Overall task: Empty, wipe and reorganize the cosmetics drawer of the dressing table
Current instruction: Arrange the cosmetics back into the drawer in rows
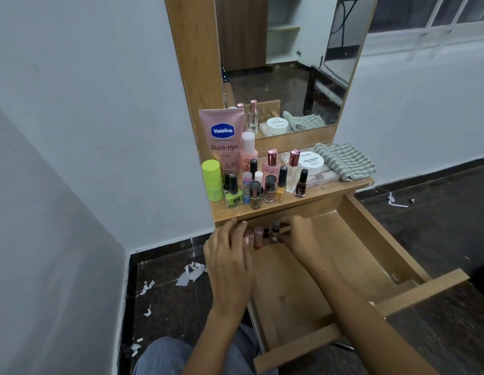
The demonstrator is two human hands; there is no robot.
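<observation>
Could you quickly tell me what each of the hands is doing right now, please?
Left hand: fingers extended against the small bottles in the drawer, no clear grasp.
Right hand: curled around a small bottle.

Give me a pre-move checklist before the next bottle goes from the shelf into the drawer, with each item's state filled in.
1. Drawer pulled open: ok.
2. Bare floor space in the drawer for more items: ok.
3. Small bottles at the drawer's back standing upright: ok for those visible; some are hidden by fingers.
4. Left hand and right hand free to pick up: not ok, both are on those bottles.
5. Shelf bottles upright, green nail polish at the front within easy pick: ok.
6. Drawer wiped: cannot tell; striped cloth lies on the shelf.
</observation>
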